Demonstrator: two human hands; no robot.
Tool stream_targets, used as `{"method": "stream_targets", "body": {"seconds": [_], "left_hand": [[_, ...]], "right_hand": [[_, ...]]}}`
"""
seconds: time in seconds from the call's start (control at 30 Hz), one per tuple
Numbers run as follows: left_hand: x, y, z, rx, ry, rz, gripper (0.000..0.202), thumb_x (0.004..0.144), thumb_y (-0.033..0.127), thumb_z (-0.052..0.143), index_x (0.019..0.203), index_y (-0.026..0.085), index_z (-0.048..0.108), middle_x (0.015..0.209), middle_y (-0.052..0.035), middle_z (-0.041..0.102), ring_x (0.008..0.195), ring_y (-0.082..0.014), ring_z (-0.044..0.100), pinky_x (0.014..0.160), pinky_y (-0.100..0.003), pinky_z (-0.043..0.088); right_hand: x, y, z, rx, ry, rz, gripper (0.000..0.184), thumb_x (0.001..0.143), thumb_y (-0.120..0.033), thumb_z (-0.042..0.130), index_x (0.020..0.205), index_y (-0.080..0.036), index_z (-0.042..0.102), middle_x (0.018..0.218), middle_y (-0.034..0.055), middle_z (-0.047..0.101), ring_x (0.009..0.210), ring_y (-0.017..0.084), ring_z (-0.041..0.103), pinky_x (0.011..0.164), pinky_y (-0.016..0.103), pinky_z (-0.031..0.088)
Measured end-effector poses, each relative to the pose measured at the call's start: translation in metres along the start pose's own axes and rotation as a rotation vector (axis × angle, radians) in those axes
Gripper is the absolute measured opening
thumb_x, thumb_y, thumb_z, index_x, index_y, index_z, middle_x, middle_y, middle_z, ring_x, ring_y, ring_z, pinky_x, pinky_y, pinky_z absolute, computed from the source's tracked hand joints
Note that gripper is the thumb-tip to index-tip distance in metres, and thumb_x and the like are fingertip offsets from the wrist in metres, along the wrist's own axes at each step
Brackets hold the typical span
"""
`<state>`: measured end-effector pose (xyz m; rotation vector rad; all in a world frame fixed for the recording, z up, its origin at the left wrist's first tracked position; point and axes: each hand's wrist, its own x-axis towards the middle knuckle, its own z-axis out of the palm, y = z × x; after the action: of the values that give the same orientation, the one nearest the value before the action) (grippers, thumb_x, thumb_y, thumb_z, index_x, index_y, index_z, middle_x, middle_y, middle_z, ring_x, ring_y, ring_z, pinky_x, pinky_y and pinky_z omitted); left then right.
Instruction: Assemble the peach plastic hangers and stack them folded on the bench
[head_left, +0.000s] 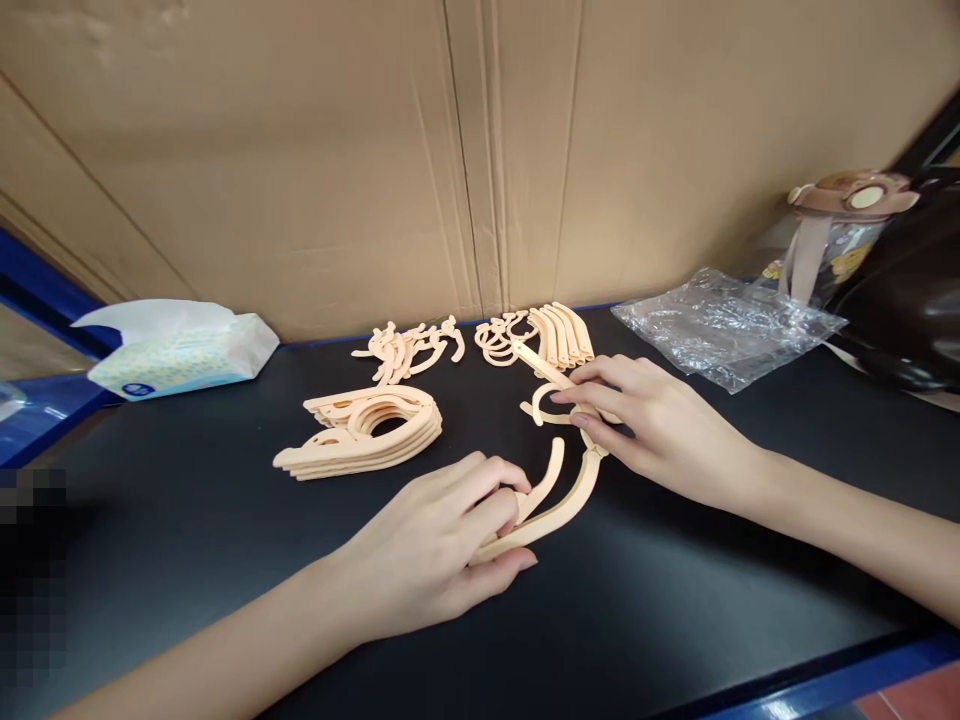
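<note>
A cream-coloured, jointed hanger [564, 508] is being held between both hands, over the middle of the black surface [195, 530]; whether it is being rested there cannot be told. Its curved lower arm is being gripped near the end by the left hand [439, 540], whose fingers are being kept curled and nearly closed around it. Its upper, straighter arm is being pinched near the joint by the right hand [664, 420], with the fingers being only partly bent. To the left, a stack of folded hangers [375, 456] is being supported by the surface. Behind, loose curved pieces [407, 352], small hooks [499, 345] and a row of arms [559, 335] are being kept in separate groups. The far corners are being occupied by a tissue pack [180, 352], a clear plastic bag [724, 325] and a bottle [847, 245].
</note>
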<state>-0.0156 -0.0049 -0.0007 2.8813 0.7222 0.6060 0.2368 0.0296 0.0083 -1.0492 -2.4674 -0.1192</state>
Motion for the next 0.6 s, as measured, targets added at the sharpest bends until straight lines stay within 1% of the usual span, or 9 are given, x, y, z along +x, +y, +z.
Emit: {"method": "stream_targets", "body": {"seconds": [0.17,0.33,0.47,0.6], "left_hand": [[0.0002,0.0012,-0.003,0.011,0.002,0.043,0.009,0.087,0.02,0.055,0.083,0.019,0.048,0.097,-0.0052,0.061,0.077,-0.0141,0.055,0.068,-0.024,0.044],[0.0005,0.0018,-0.0033,-0.01,-0.016,0.048,0.008,0.088,0.016,0.053,0.084,0.019,0.046,0.098,-0.005,0.061,0.08,-0.0149,0.055,0.07,-0.026,0.043],[0.0012,0.0023,-0.0034,-0.014,-0.025,0.051,0.009,0.088,0.014,0.051,0.083,0.018,0.046,0.097,-0.005,0.061,0.078,-0.0148,0.053,0.068,-0.026,0.042],[0.0021,0.0031,-0.0037,-0.011,-0.028,0.063,0.009,0.087,0.01,0.051,0.083,0.017,0.047,0.095,-0.0049,0.06,0.075,-0.0144,0.051,0.066,-0.026,0.042]], "right_hand": [[0.0008,-0.0027,-0.0007,-0.003,0.01,-0.015,0.026,0.092,-0.019,0.047,0.114,-0.019,0.061,0.107,0.0087,0.061,0.098,0.022,0.058,0.082,0.038,0.047],[0.0009,-0.0031,-0.0004,0.016,-0.013,-0.013,0.027,0.092,-0.019,0.047,0.115,-0.019,0.06,0.108,0.0092,0.06,0.099,0.022,0.057,0.082,0.038,0.046],[0.0007,-0.0025,-0.0002,0.023,-0.033,-0.013,0.026,0.094,-0.022,0.045,0.115,-0.02,0.061,0.108,0.0093,0.059,0.096,0.022,0.057,0.082,0.038,0.045],[0.0002,-0.0024,-0.0007,0.033,-0.035,-0.023,0.026,0.093,-0.019,0.046,0.114,-0.02,0.062,0.107,0.0089,0.059,0.096,0.021,0.057,0.083,0.038,0.045]]}}
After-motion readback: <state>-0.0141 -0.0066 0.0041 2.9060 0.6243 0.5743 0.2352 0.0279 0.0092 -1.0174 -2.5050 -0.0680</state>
